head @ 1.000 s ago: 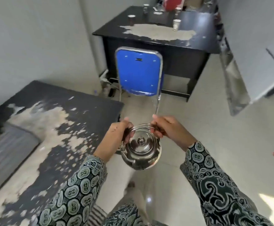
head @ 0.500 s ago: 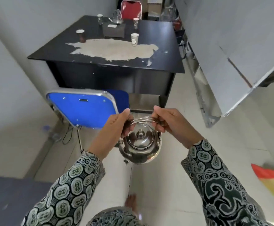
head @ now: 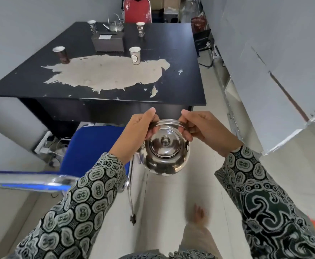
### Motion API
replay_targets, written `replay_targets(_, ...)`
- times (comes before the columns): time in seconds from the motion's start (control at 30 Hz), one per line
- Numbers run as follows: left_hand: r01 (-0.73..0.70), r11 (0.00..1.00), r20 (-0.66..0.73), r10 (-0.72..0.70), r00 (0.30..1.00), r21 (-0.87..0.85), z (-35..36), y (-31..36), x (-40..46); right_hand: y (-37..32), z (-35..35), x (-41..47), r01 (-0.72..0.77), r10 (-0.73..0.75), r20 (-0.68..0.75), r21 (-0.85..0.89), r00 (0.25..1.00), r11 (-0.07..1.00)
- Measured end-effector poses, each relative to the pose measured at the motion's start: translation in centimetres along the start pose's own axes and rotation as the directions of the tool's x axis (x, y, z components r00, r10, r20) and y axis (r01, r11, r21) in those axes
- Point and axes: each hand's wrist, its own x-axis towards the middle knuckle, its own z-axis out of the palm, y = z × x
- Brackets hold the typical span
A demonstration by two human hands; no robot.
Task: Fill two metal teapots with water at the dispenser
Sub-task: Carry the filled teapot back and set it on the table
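A shiny metal teapot with its lid on hangs in front of me above the floor. My left hand grips the left end of its wire handle, and my right hand grips the right end. A second metal teapot stands at the far end of the black table. No dispenser is in view.
A blue chair stands close at my left, pushed toward the black table with peeling paint. Several paper cups and a dark tissue box sit on the table. A red chair stands behind it. A white panel leans at right; a tiled aisle runs between.
I have walked forward with the teapot held in both hands. The black table and blue chair are now much closer, and the chair has slid to my lower left.
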Motion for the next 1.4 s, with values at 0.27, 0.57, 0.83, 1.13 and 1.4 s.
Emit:
replay_targets(0.27,0.074,0.995,-0.177,-0.085,0.980,-0.070,7.4,1.9,14.3,-0.5,-14.2,10.2,-0.018,0.049,0.338,-0.095,0.940,0.995)
replay_targets(0.57,0.074,0.995,-0.241,-0.089,0.966,-0.070,11.0,2.7,29.4,-0.1,-25.3,23.3,-0.100,0.157,0.555,-0.133,0.817,0.986)
replay_targets(0.83,0.116,0.993,-0.294,-0.122,0.948,-0.036,11.5,3.2,40.3,0.4,-32.0,34.0,-0.079,0.126,0.729,-0.099,0.673,0.992)
replay_targets(1.13,0.064,0.997,-0.584,-0.071,0.808,-0.032,12.3,3.7,48.1,0.9,-36.5,45.0,-0.050,0.061,0.845,-0.040,0.531,0.998)
replay_targets(1.4,0.044,0.999,-0.849,0.002,0.529,0.030,16.0,3.1,53.6,0.0,-39.7,54.1,-0.059,0.049,0.932,-0.030,0.360,0.998)
